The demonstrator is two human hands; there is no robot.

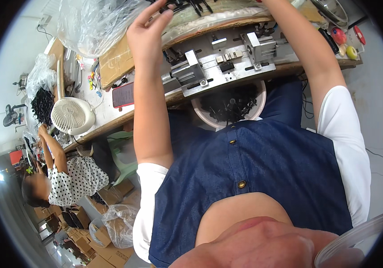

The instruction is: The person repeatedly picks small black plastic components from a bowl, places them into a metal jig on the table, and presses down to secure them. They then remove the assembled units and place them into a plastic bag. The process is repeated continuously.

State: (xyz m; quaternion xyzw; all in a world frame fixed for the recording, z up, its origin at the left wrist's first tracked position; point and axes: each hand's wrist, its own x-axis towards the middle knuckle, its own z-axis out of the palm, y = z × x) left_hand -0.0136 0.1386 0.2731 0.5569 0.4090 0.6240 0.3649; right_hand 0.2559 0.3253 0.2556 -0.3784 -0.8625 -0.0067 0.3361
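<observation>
My left hand (148, 27) is raised at the far side of the bench, its thumb and fingers apart. Just right of its fingertips lie several slim black plastic pieces (196, 6), and I see nothing in its grip. Only the forearm of my right arm (296, 31) shows; the hand itself is cut off by the top edge. Between my arms sits a metal clamping fixture (214, 85) with two upright blocks and a small black piece (226, 66) in its middle. A round pale basket (263, 96) full of black parts rests at my lap.
A large clear plastic bag (93, 27) and cardboard (116, 60) lie left of my hand. A phone (123, 95) and a white fan (72, 115) stand along the bench. Another person (77, 178) works at the left. Toy-like fruit (351, 52) sits at the right end.
</observation>
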